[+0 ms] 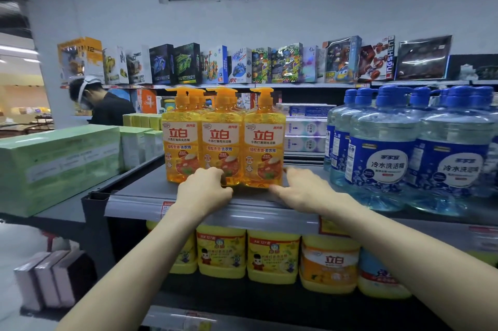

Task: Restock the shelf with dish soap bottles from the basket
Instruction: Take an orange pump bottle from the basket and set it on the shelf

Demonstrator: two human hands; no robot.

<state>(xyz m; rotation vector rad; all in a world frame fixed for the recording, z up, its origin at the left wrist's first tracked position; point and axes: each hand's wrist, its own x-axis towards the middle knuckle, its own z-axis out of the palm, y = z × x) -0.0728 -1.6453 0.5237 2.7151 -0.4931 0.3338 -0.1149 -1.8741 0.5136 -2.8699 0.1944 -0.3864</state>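
Shelf: I see a grey shelf (140, 194) at chest height, with price tags on its front rail.
Dish soap bottles: three orange pump bottles stand upright in a front row, touching side by side, set back from the shelf's front edge. They are the left bottle (180, 142), the middle bottle (222, 142) and the right bottle (265, 142). More orange pump heads show behind them.
Left hand: my left hand (204, 188) sits at the foot of the middle bottle with its fingers curled and knuckles against the label. I cannot tell whether it grips anything.
Right hand: my right hand (301, 185) is spread wide and holds nothing. Its thumb lies at the front of the right bottle's base, and its straight fingers reach along that bottle's right side.
Blue bottles: large clear blue pump bottles (382, 153) stand to the right on the same shelf, apart from the orange row.
Green boxes: pale green cartons (59, 158) lie to the left.
Lower shelf: yellow tubs (223, 252) stand in a row.
Top shelf: toy boxes (242, 66) line the wall.
Background: a person (107, 109) stands behind the cartons.
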